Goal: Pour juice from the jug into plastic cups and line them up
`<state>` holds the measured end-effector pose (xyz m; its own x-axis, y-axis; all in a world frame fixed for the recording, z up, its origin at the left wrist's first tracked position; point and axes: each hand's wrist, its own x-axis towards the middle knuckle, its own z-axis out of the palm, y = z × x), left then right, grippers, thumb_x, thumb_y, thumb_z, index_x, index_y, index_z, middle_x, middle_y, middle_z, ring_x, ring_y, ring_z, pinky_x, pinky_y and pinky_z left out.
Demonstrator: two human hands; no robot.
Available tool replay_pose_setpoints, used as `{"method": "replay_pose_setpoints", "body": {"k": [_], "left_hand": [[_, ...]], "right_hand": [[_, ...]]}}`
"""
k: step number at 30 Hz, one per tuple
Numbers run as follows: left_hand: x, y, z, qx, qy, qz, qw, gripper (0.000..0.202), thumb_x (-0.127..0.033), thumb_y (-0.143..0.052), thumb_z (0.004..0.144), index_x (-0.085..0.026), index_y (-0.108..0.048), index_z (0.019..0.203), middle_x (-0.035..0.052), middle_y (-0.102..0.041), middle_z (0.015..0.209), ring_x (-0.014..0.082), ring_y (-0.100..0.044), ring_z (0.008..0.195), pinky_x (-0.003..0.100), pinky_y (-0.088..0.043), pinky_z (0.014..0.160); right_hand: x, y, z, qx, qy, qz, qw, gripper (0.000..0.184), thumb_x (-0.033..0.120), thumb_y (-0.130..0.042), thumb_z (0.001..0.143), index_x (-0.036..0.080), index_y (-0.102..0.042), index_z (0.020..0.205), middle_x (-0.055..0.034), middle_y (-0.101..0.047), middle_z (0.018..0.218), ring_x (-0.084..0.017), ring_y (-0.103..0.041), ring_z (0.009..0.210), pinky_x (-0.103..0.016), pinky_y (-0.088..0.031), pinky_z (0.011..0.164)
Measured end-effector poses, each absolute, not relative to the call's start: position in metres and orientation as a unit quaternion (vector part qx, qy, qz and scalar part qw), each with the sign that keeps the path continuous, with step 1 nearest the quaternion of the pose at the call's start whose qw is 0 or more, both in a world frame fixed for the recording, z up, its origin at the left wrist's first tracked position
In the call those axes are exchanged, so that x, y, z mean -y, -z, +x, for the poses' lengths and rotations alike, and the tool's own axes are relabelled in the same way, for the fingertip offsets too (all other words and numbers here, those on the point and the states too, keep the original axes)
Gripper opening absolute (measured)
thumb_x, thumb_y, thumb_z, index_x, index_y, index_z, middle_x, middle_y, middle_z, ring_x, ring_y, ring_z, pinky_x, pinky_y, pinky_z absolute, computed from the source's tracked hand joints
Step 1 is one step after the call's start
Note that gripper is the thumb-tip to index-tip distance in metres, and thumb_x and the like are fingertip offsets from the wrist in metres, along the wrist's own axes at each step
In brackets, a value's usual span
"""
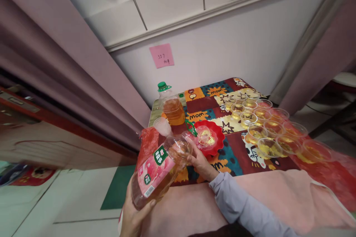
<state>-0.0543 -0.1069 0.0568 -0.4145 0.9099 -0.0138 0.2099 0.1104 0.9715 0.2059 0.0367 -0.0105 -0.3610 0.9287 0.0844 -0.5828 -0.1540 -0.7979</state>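
A large clear juice bottle with a pink and green label [156, 170] is tilted, its neck pointing up and to the right. My left hand [136, 207] is wrapped around its base. My right hand [198, 159] grips it near the neck. Beside the mouth end shows a green plastic ring handle [191, 127]. Just beyond the neck lies a red scalloped plate [220, 144] with a clear plastic cup [204, 133] on it. Amber liquid is in the bottle; whether any runs out I cannot tell.
A second juice bottle with a green cap [174, 111] stands upright at the back left. Near it lies a stack of clear cups [162, 126]. Several cups of yellow drink [257, 133] fill the table's right side. A red plastic bag [148, 140] is at the left edge.
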Motion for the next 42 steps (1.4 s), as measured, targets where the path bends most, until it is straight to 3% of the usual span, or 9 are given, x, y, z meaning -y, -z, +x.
{"method": "replay_pose_setpoints", "body": {"k": [6,13,19,24,28,33,42], "left_hand": [[0.1,-0.064,-0.053,-0.661,-0.5,0.42,0.368,0.121,-0.048,-0.104,0.059,-0.028,-0.047,0.164,0.0148,-0.058,0.169,0.0479,-0.056,0.154,0.059,-0.051,0.124],[0.094,-0.082,-0.044,-0.68,-0.493,0.403,0.363,0.124,-0.049,-0.105,0.053,-0.028,-0.05,0.162,0.0149,-0.063,0.164,0.0489,-0.056,0.153,0.06,-0.05,0.125],[0.093,-0.088,-0.037,-0.675,-0.497,0.405,0.366,0.123,-0.047,-0.105,0.053,-0.027,-0.051,0.162,0.0149,-0.063,0.164,0.0482,-0.055,0.154,0.059,-0.049,0.127],[0.094,-0.092,-0.034,-0.677,-0.494,0.401,0.369,0.12,-0.048,-0.106,0.052,-0.028,-0.055,0.158,0.0139,-0.064,0.163,0.048,-0.056,0.154,0.058,-0.05,0.126],[0.095,-0.094,-0.034,-0.686,-0.488,0.399,0.364,0.122,-0.048,-0.106,0.051,-0.028,-0.054,0.16,0.0139,-0.061,0.167,0.0473,-0.054,0.155,0.058,-0.046,0.129],[0.092,-0.103,-0.027,-0.683,-0.49,0.392,0.373,0.12,-0.045,-0.106,0.053,-0.027,-0.054,0.16,0.0145,-0.059,0.169,0.0477,-0.053,0.156,0.055,-0.049,0.127],[0.088,-0.114,-0.022,-0.698,-0.476,0.395,0.361,0.118,-0.048,-0.106,0.052,-0.026,-0.056,0.157,0.015,-0.06,0.168,0.0474,-0.055,0.155,0.056,-0.047,0.128]], "right_hand": [[-0.036,0.005,0.213,0.38,-0.735,-0.225,0.515,0.108,0.075,-0.095,0.075,0.032,-0.051,0.165,-0.0118,-0.061,0.167,-0.039,-0.051,0.161,-0.061,-0.033,0.136],[-0.033,-0.002,0.213,0.355,-0.755,-0.235,0.499,0.102,0.079,-0.092,0.075,0.033,-0.056,0.158,-0.0111,-0.072,0.152,-0.043,-0.064,0.147,-0.059,-0.061,0.113],[-0.033,0.002,0.216,0.347,-0.755,-0.244,0.5,0.104,0.075,-0.092,0.077,0.036,-0.051,0.165,-0.0103,-0.063,0.164,-0.043,-0.057,0.154,-0.058,-0.062,0.113],[-0.032,0.006,0.215,0.336,-0.767,-0.245,0.489,0.102,0.072,-0.093,0.079,0.036,-0.049,0.164,-0.0108,-0.067,0.159,-0.042,-0.065,0.145,-0.049,-0.07,0.094],[-0.032,0.007,0.215,0.323,-0.768,-0.234,0.501,0.092,0.067,-0.094,0.08,0.035,-0.057,0.158,-0.0093,-0.07,0.154,-0.039,-0.067,0.143,-0.046,-0.069,0.097],[-0.033,0.009,0.214,0.299,-0.778,-0.226,0.504,0.103,0.066,-0.096,0.079,0.039,-0.048,0.166,-0.0096,-0.068,0.157,-0.037,-0.069,0.141,-0.042,-0.071,0.09],[-0.032,0.01,0.214,0.298,-0.778,-0.226,0.505,0.088,0.066,-0.094,0.081,0.035,-0.06,0.155,-0.0114,-0.07,0.154,-0.038,-0.074,0.133,-0.045,-0.07,0.09]]}}
